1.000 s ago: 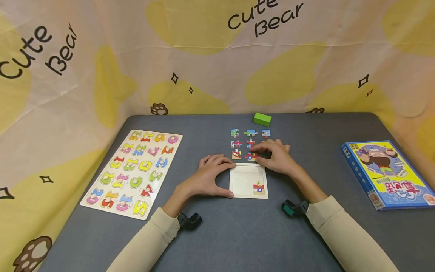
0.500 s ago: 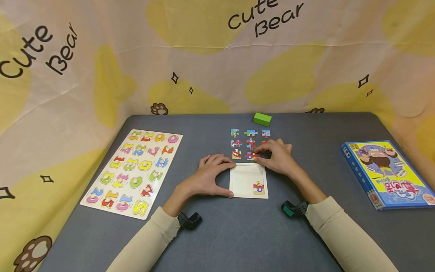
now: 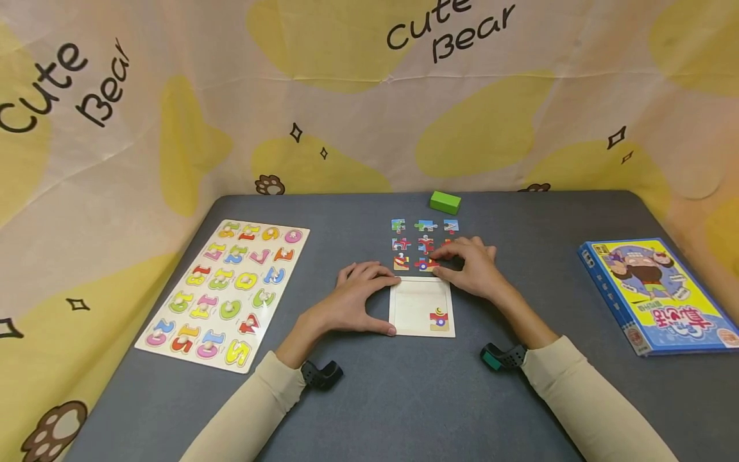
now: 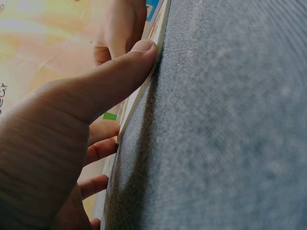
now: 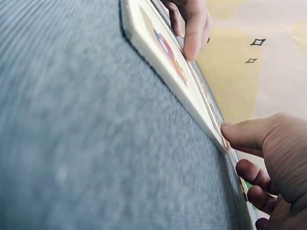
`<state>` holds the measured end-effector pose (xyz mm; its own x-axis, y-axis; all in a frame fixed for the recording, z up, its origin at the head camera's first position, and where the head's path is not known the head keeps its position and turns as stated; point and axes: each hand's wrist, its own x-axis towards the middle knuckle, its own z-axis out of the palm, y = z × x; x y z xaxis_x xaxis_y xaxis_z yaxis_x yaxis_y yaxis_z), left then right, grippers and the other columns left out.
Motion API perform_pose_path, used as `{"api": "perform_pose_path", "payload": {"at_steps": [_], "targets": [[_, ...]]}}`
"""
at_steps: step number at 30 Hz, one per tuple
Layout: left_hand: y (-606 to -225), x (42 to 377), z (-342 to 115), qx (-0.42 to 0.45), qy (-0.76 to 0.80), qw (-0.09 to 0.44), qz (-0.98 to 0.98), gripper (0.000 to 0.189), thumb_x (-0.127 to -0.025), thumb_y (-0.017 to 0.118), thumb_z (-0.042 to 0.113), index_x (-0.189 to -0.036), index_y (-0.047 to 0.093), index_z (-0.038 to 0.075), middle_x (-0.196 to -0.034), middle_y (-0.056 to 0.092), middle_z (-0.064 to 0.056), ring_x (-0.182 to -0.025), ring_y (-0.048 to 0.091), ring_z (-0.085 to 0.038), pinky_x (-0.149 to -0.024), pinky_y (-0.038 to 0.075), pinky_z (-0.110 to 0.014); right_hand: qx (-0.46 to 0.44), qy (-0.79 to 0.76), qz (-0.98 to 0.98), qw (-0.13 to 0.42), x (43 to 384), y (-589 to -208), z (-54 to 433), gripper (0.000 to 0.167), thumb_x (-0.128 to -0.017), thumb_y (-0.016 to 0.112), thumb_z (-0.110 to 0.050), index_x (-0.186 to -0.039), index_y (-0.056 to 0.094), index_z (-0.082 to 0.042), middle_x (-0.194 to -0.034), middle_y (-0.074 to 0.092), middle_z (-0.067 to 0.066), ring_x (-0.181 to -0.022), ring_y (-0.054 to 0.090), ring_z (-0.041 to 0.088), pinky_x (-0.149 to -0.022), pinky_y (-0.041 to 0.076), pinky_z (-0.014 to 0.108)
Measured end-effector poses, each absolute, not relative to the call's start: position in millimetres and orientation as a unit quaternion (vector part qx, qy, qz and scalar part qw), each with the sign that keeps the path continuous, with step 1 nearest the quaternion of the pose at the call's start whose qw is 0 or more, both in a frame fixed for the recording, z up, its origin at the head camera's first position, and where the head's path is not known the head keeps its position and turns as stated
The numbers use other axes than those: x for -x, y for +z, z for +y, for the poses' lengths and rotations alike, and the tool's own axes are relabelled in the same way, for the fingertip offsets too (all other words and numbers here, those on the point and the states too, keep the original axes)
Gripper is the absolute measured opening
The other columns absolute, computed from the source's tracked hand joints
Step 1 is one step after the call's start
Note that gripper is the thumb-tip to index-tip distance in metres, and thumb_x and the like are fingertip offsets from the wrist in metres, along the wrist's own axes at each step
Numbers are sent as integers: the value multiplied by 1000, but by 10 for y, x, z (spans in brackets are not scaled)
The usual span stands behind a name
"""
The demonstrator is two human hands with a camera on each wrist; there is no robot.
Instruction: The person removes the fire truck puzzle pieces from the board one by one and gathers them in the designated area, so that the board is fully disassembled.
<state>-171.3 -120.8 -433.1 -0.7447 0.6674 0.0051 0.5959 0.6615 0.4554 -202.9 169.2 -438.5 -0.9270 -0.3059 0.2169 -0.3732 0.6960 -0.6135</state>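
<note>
A square wooden puzzle tray [image 3: 410, 308] lies on the table, with one puzzle piece [image 3: 439, 320] in its lower right corner. My left hand [image 3: 358, 300] holds the tray's left side, index finger at the upper corner and thumb at the lower one. Just beyond the tray, loose puzzle pieces [image 3: 426, 226] are laid out in rows. My right hand [image 3: 470, 268] pinches a red and blue piece [image 3: 424, 265] in the nearest row between thumb and index finger. That hand partly hides the rightmost pieces. In the left wrist view, the left thumb [image 4: 136, 55] presses the tray's edge.
A white board of coloured number pieces [image 3: 272, 247] lies to the left. At the right is a blue and yellow box [image 3: 664, 295]. A green block [image 3: 445, 203] sits near the far table edge, behind the pieces. A patterned cloth [image 3: 346, 96] hangs around the table.
The right hand's fingers have shifted very slightly to the right at the same piece. The left hand and the tray have stayed in place.
</note>
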Motion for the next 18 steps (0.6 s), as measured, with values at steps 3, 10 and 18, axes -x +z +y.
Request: {"api": "perform_pose_path", "payload": {"at_steps": [3, 10, 18], "targets": [[-4332, 1711, -1207, -346, 219, 86, 909, 88, -74, 84, 61, -149, 53, 26, -150, 47, 4, -150, 27, -23, -121, 10, -63, -192, 358, -912, 50, 2004, -4393, 1733, 26, -85, 82, -18, -111, 78, -14, -102, 68, 9, -102, 46, 28, -84, 19, 49], [-4335, 1705, -1210, -348, 222, 85, 907, 88, -75, 84, 60, -149, 53, 25, -150, 47, 3, -151, 26, -24, -121, 10, -64, -234, 368, -899, 35, 1893, -4394, 1851, 28, -84, 84, -17, -111, 78, -15, -102, 68, 7, -94, 44, 24, -79, 19, 42], [-4329, 1709, -1208, -349, 227, 84, 905, 88, -74, 84, 59, -149, 53, 24, -150, 48, 2, -150, 28, -24, -120, 10, -63, -261, 360, -895, -16, 1727, -4347, 1902, 29, -84, 84, -21, -112, 78, -24, -101, 66, -3, -100, 44, 18, -82, 21, 42]]}}
